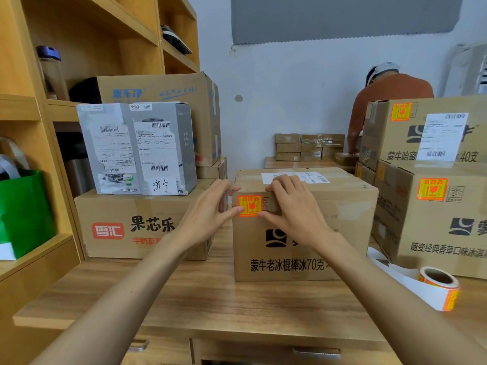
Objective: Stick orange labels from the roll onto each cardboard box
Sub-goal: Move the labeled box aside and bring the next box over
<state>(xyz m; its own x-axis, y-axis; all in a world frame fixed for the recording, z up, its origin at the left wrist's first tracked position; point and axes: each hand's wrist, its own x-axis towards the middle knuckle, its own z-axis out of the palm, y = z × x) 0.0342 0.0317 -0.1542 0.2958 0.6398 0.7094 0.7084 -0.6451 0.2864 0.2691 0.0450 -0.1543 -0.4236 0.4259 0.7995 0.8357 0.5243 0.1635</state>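
A cardboard box (303,248) stands in the middle of the wooden desk. An orange label (249,206) lies on the upper left of its front face. My left hand (210,206) touches the label's left edge with its thumb, fingers over the box's top corner. My right hand (292,206) presses the label's lower right corner with its thumb, fingers resting on the box top. The label roll (438,287) lies on the desk at the right, a white backing strip trailing from it. Two stacked boxes on the right carry orange labels: the upper box (395,143) and the lower box (434,227).
A brown box (118,227) with red print sits at the left, a grey parcel (137,148) on top and a larger box (168,90) behind. Wooden shelves and a green bag (23,209) fill the left. A person in an orange shirt (382,101) bends over small boxes (308,146) at the back.
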